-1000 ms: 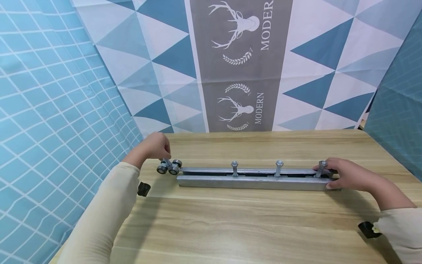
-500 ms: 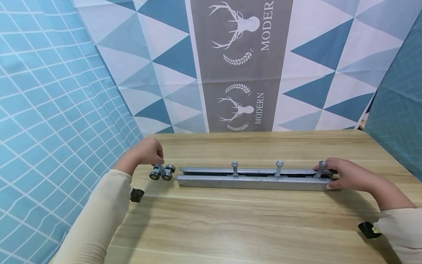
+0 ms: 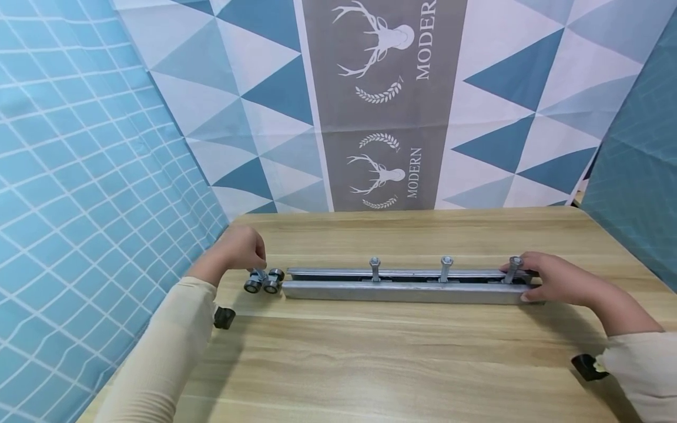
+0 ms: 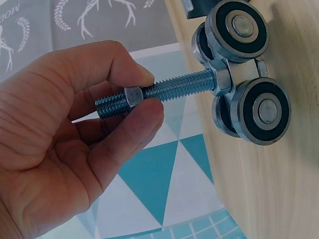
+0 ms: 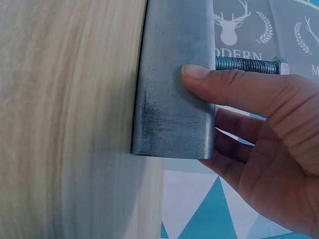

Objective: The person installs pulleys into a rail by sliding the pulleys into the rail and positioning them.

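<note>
My left hand [image 3: 237, 249] pinches the threaded bolt [image 4: 184, 85] of a roller trolley [image 3: 264, 281] between thumb and finger, at a nut [image 4: 133, 96] on its upper part. Several metal wheels [image 4: 267, 111] sit at the bolt's lower end, level with the left mouth of a steel channel track [image 3: 402, 292] and just short of it. At the track's other end, my right hand [image 3: 560, 279] grips its walls, thumb on the near side [image 5: 174, 89]. Three bolts [image 3: 446, 269] with nuts on top stand upright out of the track's slot; their lower parts are hidden inside.
The track lies lengthwise across a wood-grain table [image 3: 370, 364]. Behind it hangs a cloth with triangles and deer heads [image 3: 388, 106]; a blue checked cloth [image 3: 79, 176] closes off the left side. A small black object [image 3: 224, 318] is at the left sleeve, another [image 3: 588, 368] by the right.
My left hand first drew the trolley left and down, away from the track mouth, then brought it slightly right again. The right hand and the track stay in place.
</note>
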Action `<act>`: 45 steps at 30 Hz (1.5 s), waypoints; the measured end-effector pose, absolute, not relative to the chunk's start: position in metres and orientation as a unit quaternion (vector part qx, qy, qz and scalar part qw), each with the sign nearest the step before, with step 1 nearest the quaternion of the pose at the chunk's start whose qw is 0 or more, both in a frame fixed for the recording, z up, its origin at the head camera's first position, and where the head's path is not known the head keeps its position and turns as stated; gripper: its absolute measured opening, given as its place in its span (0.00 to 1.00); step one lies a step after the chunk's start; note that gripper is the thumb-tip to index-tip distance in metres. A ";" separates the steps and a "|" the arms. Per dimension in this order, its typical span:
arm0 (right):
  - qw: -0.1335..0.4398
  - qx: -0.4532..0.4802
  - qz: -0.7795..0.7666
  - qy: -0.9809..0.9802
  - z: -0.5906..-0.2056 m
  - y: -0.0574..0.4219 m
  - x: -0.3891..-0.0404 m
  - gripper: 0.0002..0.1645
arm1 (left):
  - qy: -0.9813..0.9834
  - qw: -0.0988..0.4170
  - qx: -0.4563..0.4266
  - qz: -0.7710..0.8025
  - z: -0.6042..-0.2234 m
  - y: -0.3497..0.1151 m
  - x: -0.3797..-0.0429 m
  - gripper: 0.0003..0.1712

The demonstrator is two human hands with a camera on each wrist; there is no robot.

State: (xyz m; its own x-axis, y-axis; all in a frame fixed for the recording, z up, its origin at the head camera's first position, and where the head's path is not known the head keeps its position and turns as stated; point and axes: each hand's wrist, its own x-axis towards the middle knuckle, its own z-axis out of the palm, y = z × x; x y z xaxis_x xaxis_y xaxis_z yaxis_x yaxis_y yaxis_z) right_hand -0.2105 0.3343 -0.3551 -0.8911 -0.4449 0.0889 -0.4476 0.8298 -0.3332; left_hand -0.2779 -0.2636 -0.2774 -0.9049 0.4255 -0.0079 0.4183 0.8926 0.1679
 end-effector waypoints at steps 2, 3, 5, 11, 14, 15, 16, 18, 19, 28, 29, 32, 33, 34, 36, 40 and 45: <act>0.006 0.235 0.174 -0.956 -0.355 0.334 -0.211 0.33 | 0.972 0.035 0.212 0.090 -0.279 -0.262 -0.279 0.09; 0.007 0.236 0.174 -0.956 -0.355 0.334 -0.211 0.33 | 0.972 0.040 0.211 0.096 -0.280 -0.261 -0.279 0.09; 0.008 0.237 0.172 -0.956 -0.355 0.334 -0.211 0.33 | 0.971 0.048 0.211 0.105 -0.281 -0.259 -0.280 0.08; 0.013 0.238 0.170 -0.956 -0.355 0.335 -0.210 0.33 | 0.968 0.052 0.222 0.104 -0.283 -0.252 -0.283 0.09; 0.012 0.236 0.172 -0.956 -0.355 0.335 -0.210 0.33 | 0.968 0.054 0.225 0.098 -0.285 -0.248 -0.284 0.09; 0.011 0.238 0.173 -0.956 -0.356 0.336 -0.210 0.33 | 0.968 0.055 0.226 0.096 -0.286 -0.247 -0.284 0.09; 0.011 0.238 0.173 -0.956 -0.356 0.335 -0.210 0.34 | 0.968 0.056 0.226 0.094 -0.286 -0.246 -0.285 0.09; 0.012 0.237 0.174 -0.956 -0.357 0.335 -0.210 0.34 | 0.968 0.057 0.227 0.092 -0.287 -0.244 -0.284 0.09; 0.013 0.237 0.173 -0.956 -0.357 0.335 -0.209 0.34 | 0.968 0.056 0.229 0.090 -0.287 -0.242 -0.284 0.09; 0.020 0.237 0.171 -0.956 -0.356 0.334 -0.209 0.34 | 0.965 0.050 0.245 0.085 -0.287 -0.232 -0.284 0.11; 0.020 0.237 0.171 -0.956 -0.356 0.334 -0.209 0.34 | 0.964 0.050 0.246 0.084 -0.287 -0.231 -0.284 0.11; 0.020 0.239 0.173 -0.955 -0.356 0.334 -0.209 0.34 | 0.963 0.051 0.251 0.085 -0.287 -0.227 -0.283 0.11; 0.021 0.237 0.171 -0.956 -0.355 0.334 -0.209 0.34 | 0.963 0.052 0.252 0.085 -0.286 -0.225 -0.283 0.11; 0.021 0.236 0.171 -0.956 -0.356 0.334 -0.209 0.34 | 0.962 0.053 0.253 0.086 -0.286 -0.223 -0.283 0.11; 0.022 0.237 0.172 -0.956 -0.355 0.334 -0.209 0.34 | 0.961 0.054 0.257 0.087 -0.286 -0.220 -0.284 0.11; 0.027 0.242 0.170 -0.955 -0.355 0.335 -0.208 0.34 | 0.961 0.061 0.255 0.087 -0.286 -0.214 -0.284 0.11; 0.028 0.245 0.170 -0.954 -0.355 0.335 -0.207 0.33 | 0.959 0.060 0.269 0.074 -0.286 -0.210 -0.284 0.10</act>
State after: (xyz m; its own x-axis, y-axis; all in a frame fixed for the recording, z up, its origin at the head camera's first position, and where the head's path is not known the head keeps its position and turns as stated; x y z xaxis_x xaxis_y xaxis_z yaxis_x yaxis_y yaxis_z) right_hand -0.2074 0.3346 -0.3547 -0.8779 -0.4588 0.1371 -0.4779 0.8220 -0.3096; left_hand -0.2841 -0.2095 -0.2862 -0.8486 0.5236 -0.0752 0.5060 0.8450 0.1732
